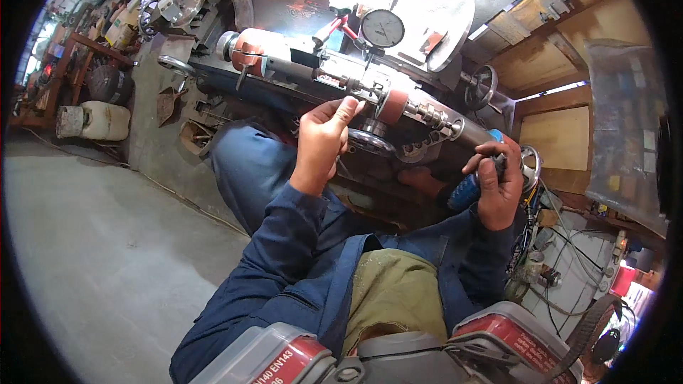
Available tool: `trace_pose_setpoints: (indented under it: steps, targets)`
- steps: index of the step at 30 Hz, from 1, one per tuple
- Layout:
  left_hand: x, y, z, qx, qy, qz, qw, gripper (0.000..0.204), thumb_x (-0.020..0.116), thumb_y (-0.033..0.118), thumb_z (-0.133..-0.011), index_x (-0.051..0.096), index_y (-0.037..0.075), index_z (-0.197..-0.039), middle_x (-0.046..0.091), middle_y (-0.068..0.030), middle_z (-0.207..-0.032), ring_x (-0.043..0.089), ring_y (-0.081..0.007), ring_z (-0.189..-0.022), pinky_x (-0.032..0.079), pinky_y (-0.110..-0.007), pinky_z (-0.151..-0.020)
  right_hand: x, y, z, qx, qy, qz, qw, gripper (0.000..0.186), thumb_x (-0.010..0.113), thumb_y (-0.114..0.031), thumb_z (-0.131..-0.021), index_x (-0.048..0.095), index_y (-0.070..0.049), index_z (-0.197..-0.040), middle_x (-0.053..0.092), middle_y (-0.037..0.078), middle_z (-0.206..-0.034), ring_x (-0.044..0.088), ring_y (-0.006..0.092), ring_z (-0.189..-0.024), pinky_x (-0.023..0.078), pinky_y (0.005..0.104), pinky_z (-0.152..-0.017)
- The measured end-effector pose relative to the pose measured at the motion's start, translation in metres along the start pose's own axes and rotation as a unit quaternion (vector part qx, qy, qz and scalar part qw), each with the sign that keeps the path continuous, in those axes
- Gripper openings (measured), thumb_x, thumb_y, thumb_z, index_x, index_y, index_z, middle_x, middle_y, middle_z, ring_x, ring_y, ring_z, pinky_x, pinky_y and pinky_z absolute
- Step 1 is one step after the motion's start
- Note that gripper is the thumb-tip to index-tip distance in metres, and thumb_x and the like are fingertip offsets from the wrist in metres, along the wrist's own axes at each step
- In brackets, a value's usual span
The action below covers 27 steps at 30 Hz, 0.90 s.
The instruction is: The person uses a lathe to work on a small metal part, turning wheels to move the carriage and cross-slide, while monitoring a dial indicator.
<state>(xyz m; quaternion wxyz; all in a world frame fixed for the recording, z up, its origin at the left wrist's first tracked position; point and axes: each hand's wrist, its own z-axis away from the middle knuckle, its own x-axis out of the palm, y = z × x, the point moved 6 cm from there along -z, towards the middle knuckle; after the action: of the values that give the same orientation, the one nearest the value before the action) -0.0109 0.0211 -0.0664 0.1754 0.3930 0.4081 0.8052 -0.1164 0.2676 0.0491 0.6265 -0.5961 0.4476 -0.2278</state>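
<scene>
My left hand (324, 135) is closed, thumb pressed against the curled fingers, beside a metal shaft (352, 85) mounted across a machine; whatever is between the fingertips is hidden. A reddish-brown round part (393, 105) and a stepped metal spindle (430, 115) lie to its right, in line with the shaft. Above the shaft stands a round dial gauge (383, 28) on a red-jointed arm (344, 26). At the machine's right end my right hand (500, 188) is closed around a dark-topped blue cylindrical object (466, 192), whose exact kind I cannot make out.
An orange-and-grey machine head (250, 51) bears the shaft's left end. Handwheels (371, 144), (482, 87) stick out from the machine. A white plastic canister (105, 121) stands on the floor at left. Wooden panels (553, 139) and loose cables (569, 242) are at right.
</scene>
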Motion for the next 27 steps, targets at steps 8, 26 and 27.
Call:
trace_pose_setpoints:
  steps: [8,26,27]
  targets:
    - [0.075,-0.005,0.062,0.207,-0.354,-0.350,0.842,0.058,0.080,0.014,-0.075,0.055,-0.005,-0.123,0.065,-0.0165,-0.115,0.065,-0.0190,-0.099,0.052,-0.032,-0.082,0.057,-0.015,-0.003,-0.112,-0.110,0.109,0.982,0.044,0.084,-0.029,-0.073,0.063,0.002,-0.097,0.060,0.010,-0.093,0.061,0.0232,-0.086,0.049,0.0344,-0.078]
    - [0.001,0.042,0.021,0.339,-0.018,-0.014,0.941,0.037,0.054,0.027,-0.099,0.044,0.008,-0.129,0.058,-0.0129,-0.124,0.056,-0.0105,-0.071,0.042,-0.017,-0.054,-0.167,0.109,-0.015,0.069,0.122,0.334,0.932,0.046,0.044,-0.028,-0.098,0.052,0.002,-0.132,0.061,0.020,-0.122,0.058,0.0280,-0.113,0.043,0.0344,-0.097]
    - [0.002,0.043,0.021,0.330,-0.018,-0.006,0.944,0.041,0.059,0.022,-0.097,0.042,0.008,-0.131,0.058,-0.0128,-0.125,0.058,-0.0110,-0.073,0.045,-0.018,-0.059,-0.170,0.120,-0.021,0.092,0.070,0.228,0.967,0.047,0.044,-0.029,-0.098,0.052,0.002,-0.133,0.061,0.018,-0.123,0.059,0.0265,-0.112,0.044,0.0340,-0.096]
